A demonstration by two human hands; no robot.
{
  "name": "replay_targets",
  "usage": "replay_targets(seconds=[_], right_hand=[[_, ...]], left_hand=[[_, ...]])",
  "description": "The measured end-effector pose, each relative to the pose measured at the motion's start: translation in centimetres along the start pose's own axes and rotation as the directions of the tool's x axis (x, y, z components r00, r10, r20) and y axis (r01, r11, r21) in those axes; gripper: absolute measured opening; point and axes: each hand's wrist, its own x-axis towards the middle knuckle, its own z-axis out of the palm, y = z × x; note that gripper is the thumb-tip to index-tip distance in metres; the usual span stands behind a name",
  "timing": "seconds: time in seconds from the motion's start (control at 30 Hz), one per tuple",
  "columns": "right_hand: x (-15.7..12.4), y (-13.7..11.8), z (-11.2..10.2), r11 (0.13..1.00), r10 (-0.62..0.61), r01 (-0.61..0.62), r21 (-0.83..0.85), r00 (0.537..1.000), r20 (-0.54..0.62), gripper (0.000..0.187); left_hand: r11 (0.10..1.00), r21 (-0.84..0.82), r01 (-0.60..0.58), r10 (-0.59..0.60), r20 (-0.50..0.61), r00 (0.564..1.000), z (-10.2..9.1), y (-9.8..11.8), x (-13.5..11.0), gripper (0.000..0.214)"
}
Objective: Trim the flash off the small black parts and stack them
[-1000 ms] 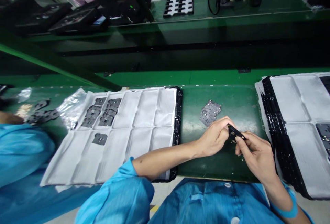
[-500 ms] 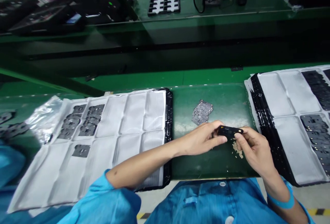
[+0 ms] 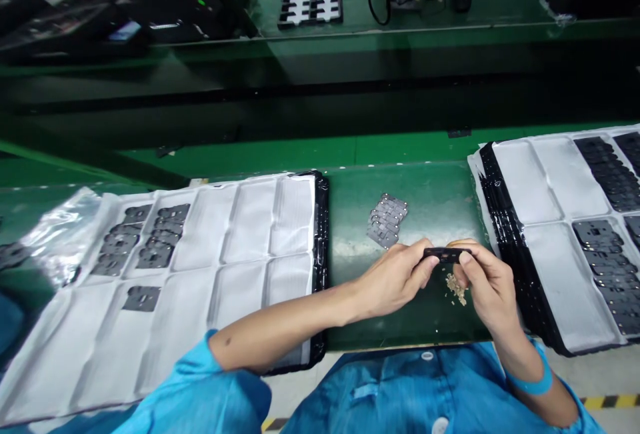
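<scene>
Between my two hands is a thin black plate-like part (image 3: 447,255), seen nearly edge-on above the green bench. My left hand (image 3: 395,279) pinches its left end between thumb and fingers. The right end is gripped by my right hand (image 3: 485,281), thumb on the near side. Just below the part lies a small heap of tan bits (image 3: 456,287), partly hidden by my right fingers. Beyond my left hand, several overlapping flat grey parts (image 3: 387,219) rest on the bench.
To the left, a white-lined compartment tray (image 3: 200,294) holds several dark flat parts (image 3: 163,237). Another lined tray (image 3: 553,274) with rows of such parts stands at right. A clear plastic bag (image 3: 65,237) lies far left. A black tray (image 3: 311,4) sits on the back shelf.
The black part has tilted from showing its broad face to nearly edge-on. Both hands still hold it, the left turned slightly. The whole view has shifted a little.
</scene>
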Motion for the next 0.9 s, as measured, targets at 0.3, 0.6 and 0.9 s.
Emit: replay_targets(seconds=[0.3, 0.6, 0.9], right_hand=[[-0.2, 1.1, 0.6, 0.997, 0.07, -0.069, 0.043, 0.997, -0.038, 0.027], [0.2, 1.2, 0.8, 0.997, 0.076, -0.076, -0.005, 0.996, -0.047, 0.029], [0.2, 0.9, 0.6, 0.995, 0.085, -0.085, -0.051, 0.996, -0.012, 0.027]], left_hand=[[0.998, 0.055, 0.034, -0.034, -0.002, 0.999, 0.6, -0.3, -0.3, 0.03], [0.999, -0.029, 0.046, -0.046, -0.007, 0.999, 0.6, -0.3, -0.1, 0.033], [0.995, -0.07, 0.075, -0.076, -0.011, 0.997, 0.5, -0.6, 0.0, 0.033]])
